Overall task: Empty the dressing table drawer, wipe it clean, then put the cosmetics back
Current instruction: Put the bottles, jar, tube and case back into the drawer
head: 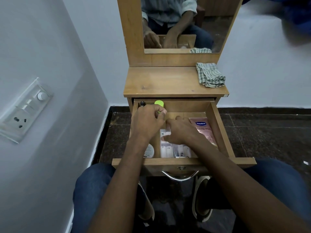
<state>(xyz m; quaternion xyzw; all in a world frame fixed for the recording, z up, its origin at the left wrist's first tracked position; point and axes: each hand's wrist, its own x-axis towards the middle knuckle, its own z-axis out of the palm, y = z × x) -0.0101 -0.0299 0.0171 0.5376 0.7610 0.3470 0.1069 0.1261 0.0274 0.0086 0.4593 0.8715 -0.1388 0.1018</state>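
Note:
The wooden drawer (217, 125) of the dressing table stands pulled out. My left hand (148, 121) grips a bright green item (159, 103) at the drawer's back left, beside a small dark tube (142, 104). My right hand (181, 132) reaches into the middle, fingers curled around a white bottle (164, 133). A pink Vaseline tube (202, 130) lies along the right side. More white bottles (175, 151) lie near the front, and a round white jar (149, 151) sits at the front left, partly hidden by my forearm.
A checked cloth (210, 74) lies folded at the right rear of the tabletop (165, 81). The mirror (185, 22) rises behind it. A wall with a switch panel (25, 110) is close on the left. My knees flank the drawer front and its metal handle (180, 176).

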